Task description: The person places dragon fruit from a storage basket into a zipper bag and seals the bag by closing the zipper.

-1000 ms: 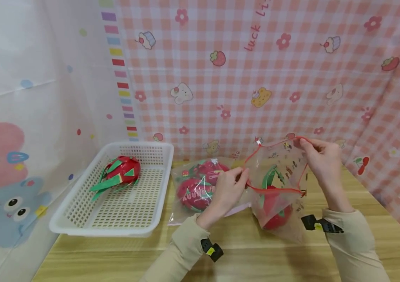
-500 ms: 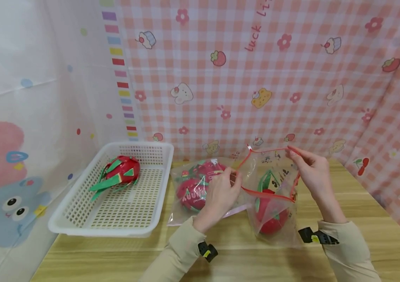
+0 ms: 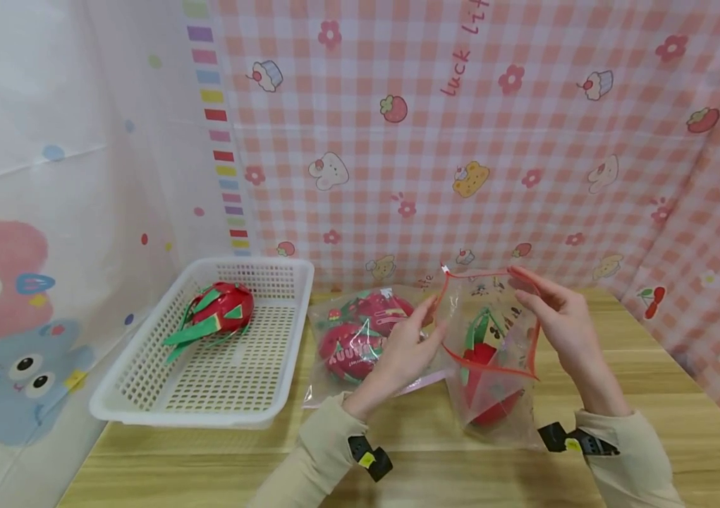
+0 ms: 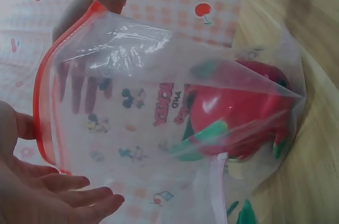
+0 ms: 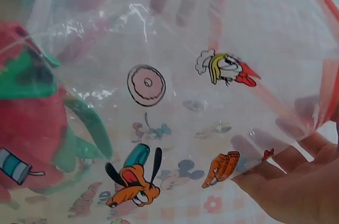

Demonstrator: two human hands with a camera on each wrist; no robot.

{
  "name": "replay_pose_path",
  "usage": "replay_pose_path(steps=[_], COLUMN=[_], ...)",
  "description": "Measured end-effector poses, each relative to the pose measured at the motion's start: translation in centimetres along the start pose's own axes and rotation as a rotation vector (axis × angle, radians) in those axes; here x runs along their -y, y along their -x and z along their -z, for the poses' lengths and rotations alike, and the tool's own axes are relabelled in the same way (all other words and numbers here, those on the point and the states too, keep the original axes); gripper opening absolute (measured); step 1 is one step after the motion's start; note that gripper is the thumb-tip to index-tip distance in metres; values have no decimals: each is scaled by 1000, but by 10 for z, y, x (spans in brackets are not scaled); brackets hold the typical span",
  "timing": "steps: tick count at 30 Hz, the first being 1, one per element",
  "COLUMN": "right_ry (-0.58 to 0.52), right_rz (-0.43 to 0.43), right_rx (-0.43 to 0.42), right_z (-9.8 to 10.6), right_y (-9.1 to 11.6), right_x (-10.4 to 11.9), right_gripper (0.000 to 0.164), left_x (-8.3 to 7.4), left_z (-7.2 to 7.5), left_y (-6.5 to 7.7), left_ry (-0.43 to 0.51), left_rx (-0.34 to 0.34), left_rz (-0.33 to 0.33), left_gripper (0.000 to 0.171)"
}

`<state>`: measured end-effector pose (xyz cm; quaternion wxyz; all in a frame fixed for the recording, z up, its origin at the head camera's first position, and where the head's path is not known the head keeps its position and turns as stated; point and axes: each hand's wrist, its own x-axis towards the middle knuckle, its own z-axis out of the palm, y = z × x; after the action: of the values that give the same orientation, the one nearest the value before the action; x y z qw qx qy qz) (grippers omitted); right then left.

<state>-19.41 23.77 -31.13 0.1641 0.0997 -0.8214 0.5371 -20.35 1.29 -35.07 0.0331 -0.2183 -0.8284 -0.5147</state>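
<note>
Between both hands stands a clear zip bag with a red-edged mouth, spread wide, and cartoon prints on its sides. Low inside it lies a red dragon fruit with green leafy points. My left hand is at the left side of the mouth, thumb against the red edge and fingers straight along the outside. At the right side, my right hand touches the edge with extended fingers; in the right wrist view some of its fingers show dimly through the plastic.
Left of the opened bag lies another clear bag with two dragon fruits in it, partly behind my left arm. A white perforated basket holds one more dragon fruit. Patterned cloth backs the wooden table.
The bag's mouth has shifted left and lower. My right hand has moved left and down with it, while the left hand's fingers have straightened from their pinch on the edge.
</note>
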Motion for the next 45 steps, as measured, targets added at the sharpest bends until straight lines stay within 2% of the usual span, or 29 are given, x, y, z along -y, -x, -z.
replay_pose_path(steps=[3,7,11,16,18,21,27,31,35,39,45], right_ry=[-24,-50,-60,-78,-80,-64,75,166,207,250,264], right_rz=[6,25,49,58,66,74,52,58,85,105,95], right_rx=[-8,-23,-31,-28,-31,-36,-91,-137,-170,-201,-225], right_z=[-2,-4,-4,-4,-4,-4,-6,-9,-10,-11,-9], right_y=[2,2,3,4,4,5,9,12,15,14,12], right_x=[1,1,0,0,0,0,3,8,10,12,13], right_gripper=[47,47,46,46,45,44,43,41,38,37,34], left_x=[-3,-8,-10,-1,9,31,93,128,154,174,180], left_z=[4,16,37,81,103,135,196,226,244,251,253], left_y=[0,-2,-7,-12,-16,-20,-20,-14,-5,4,5], left_ry=[35,16,-104,-329,-419,-527,-751,-859,-893,-872,-866], left_rx=[69,144,164,126,98,85,56,34,30,16,-20], left_rz=[-3,-33,-68,-54,-33,45,268,382,453,471,471], left_gripper=[56,57,56,60,62,65,71,74,79,83,91])
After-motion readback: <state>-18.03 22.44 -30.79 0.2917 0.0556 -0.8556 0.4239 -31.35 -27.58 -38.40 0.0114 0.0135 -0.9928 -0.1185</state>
